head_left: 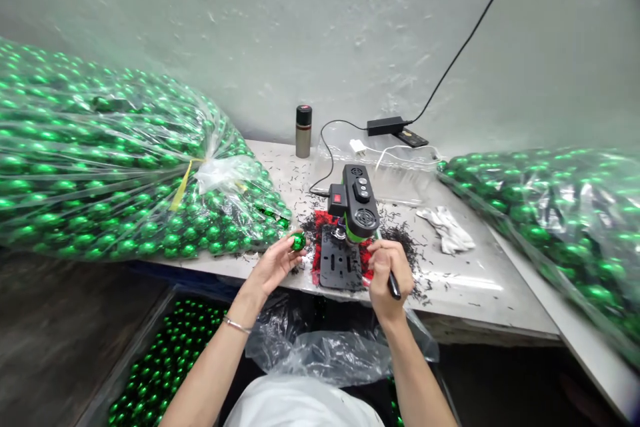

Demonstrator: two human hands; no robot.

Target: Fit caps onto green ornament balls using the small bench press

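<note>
My left hand holds a shiny green ball between its fingertips, just left of a small black machine. The fingers of my right hand are wrapped round a black-tipped handle at the machine's right side. Under the machine's head lies a slotted black base plate on a red mat. Small black scraps are scattered around it on the white table.
A large clear bag of green balls rests on the left, another bag on the right. Behind stand a bottle and a power adapter. White gloves lie right. Below is a bin of green balls.
</note>
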